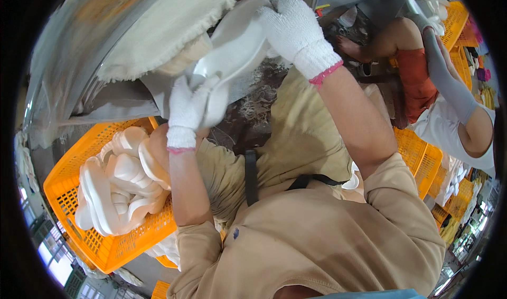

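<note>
A glossy white shoe sole is stretched between my two gloved hands, next to the fuzzy edge of a large pale buffing wheel. My right hand, in a white knit glove with a pink cuff edge, is closed on the sole's far end. Lower down, my left hand, gloved the same way, is closed around the near end. A white rounded part hangs beside my left fingers; I cannot tell whether it belongs to the same sole. Whether the sole touches the wheel is unclear.
An orange plastic basket heaped with white soles stands at my left. A cloudy curved cover surrounds the wheel. At right sits a co-worker in orange shorts, near more orange baskets. Fluffy debris litters the area below my hands.
</note>
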The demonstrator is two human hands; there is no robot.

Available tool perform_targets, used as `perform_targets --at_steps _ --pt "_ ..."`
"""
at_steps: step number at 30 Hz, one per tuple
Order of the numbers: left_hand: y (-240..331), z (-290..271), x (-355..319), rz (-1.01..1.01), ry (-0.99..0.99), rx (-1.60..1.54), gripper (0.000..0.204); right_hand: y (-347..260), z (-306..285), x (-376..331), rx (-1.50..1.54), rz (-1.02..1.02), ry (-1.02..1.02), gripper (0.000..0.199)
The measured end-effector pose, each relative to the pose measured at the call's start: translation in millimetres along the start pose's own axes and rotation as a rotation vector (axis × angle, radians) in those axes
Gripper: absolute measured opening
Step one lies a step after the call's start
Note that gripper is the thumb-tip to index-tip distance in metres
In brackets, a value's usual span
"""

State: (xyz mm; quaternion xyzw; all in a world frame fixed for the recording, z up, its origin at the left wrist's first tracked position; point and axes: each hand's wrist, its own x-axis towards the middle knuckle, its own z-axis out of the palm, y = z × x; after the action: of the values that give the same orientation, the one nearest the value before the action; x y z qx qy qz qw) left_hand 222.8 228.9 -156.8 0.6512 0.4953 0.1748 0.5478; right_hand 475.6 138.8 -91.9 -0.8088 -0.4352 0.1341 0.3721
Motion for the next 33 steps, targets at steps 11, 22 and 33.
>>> perform_targets --at_steps 11,22,33 --pt "57 142 -16 -0.002 0.042 -1.145 0.038 -10 -50 -102 0.452 0.119 -0.321 0.062" --pt "54 74 72 -0.273 -0.067 -0.485 0.057 22 -4 -5 -0.030 0.056 0.087 0.053" --pt "31 116 43 0.209 -0.259 -0.321 0.034 -11 -25 -65 -0.299 -0.552 0.071 0.032"
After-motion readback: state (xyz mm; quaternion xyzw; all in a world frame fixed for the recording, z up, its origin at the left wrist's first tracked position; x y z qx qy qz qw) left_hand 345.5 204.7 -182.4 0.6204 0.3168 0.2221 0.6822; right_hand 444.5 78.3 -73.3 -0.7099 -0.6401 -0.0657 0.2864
